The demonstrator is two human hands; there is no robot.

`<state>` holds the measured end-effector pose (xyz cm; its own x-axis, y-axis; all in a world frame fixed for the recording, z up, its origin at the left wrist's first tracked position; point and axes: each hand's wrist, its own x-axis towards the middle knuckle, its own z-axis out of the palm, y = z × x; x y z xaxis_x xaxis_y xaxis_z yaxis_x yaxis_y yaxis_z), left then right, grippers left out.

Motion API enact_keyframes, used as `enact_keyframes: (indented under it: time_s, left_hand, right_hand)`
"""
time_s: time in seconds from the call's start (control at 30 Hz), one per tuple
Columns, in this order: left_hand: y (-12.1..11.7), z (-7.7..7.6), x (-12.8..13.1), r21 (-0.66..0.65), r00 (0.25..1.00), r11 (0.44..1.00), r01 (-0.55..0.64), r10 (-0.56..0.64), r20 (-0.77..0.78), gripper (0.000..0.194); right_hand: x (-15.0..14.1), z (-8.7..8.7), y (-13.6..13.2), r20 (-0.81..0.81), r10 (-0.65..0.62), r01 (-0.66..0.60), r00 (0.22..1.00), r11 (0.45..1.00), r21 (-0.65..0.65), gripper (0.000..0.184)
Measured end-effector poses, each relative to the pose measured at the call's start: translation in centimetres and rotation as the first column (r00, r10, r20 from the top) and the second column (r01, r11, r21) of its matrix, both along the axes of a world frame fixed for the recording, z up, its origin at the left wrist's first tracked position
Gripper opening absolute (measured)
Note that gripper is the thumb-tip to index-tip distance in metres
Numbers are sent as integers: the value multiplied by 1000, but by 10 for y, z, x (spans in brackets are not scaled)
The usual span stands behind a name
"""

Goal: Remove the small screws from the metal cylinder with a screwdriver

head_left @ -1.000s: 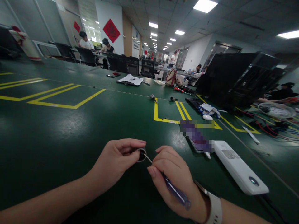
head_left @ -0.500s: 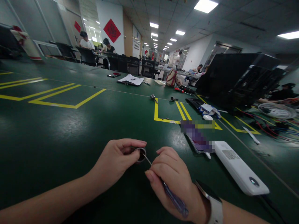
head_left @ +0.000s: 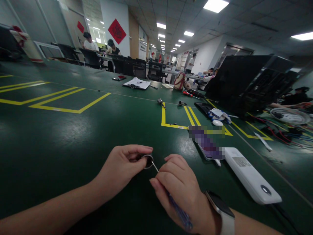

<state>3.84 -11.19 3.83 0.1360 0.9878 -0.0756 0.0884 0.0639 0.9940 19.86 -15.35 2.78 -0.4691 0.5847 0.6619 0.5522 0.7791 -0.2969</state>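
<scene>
Pinching the ring (head_left: pixel 148 164) between thumb and forefinger of the left hand (head_left: pixel 122 166); curled, across from the ring, around the driver (head_left: pixel 180 213) with the fingers of the right hand (head_left: pixel 177 182), thumb lying close along it; pointing the shaft (head_left: pixel 155 166) right at the ring's mouth and meeting its right-hand side to the eye; touching inside or merely crossing in front, impossible to tell from here! Sitting just past the left fingertips, in contact with them, and ahead and to the left of the right knuckles; nearer to the left, then, with the right just beside the ring; sloping along its length from the ring back toward the body and off to the right, in the driver's case; looking hollow, mouth tipped toward the right hand, in the ring's; hinging, by my judgement, on that line of shaft to mouth. Spotting a watch (head_left: pixel 220 202) right of the ring and closer in; a phone (head_left: pixel 206 147), partly blurred, right of the ring and beyond; a power bank (head_left: pixel 253 176) farther right of the ring, on the same table (head_left: pixel 97 137).
</scene>
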Motion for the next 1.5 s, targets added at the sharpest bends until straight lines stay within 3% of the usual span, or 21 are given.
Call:
enact_keyframes:
  time_s: [0.17,0.27,0.37,0.5,0.67,0.77,0.97,1.1,1.23,1.33,1.4,1.5]
  left_hand:
    - [1,-1,0,-8,1000,1000,0,0,-12,18]
    - [1,-1,-1,-4,1000,1000,-4,4,-5,19]
    - [0,-4,-1,4,1000,1000,18,-18,9,18]
    - [-2,-8,-1,-3,991,991,131,-131,35,21]
    - [-5,-6,2,-63,985,985,162,-157,75,51]
    - [-5,-5,3,-128,979,973,192,-179,101,57]
    - [-6,-5,2,-101,968,971,217,-201,150,52]
    - [-6,0,-1,-32,964,975,219,-211,159,46]
    - [-1,5,-7,-36,980,982,184,-181,77,43]
    - [2,4,-10,-72,978,976,207,-207,5,41]
    - [2,2,-11,-93,970,967,238,-241,-26,40]
    - [2,0,-11,-109,957,955,274,-283,-68,40]
  right_hand:
    - [2,3,0,-47,38,-37,998,999,19,14]
    - [6,6,-2,-94,98,-87,991,990,108,11]
    - [7,7,-3,-98,53,-39,994,989,146,1]
    - [5,4,2,6,8,-9,1000,995,98,15]
    - [0,1,5,185,35,-42,982,999,32,23]
    - [-2,2,5,214,60,-61,975,998,-1,22]
    - [2,1,6,234,114,-120,966,993,12,27]
    - [7,4,13,104,18,-25,994,998,59,27]
    - [20,20,46,-78,-207,210,975,977,34,20]
    - [37,32,94,-161,-370,355,915,928,-116,19]
    - [52,36,134,-181,-525,490,832,847,-205,19]
    - [74,30,189,-206,-653,605,729,755,-253,21]
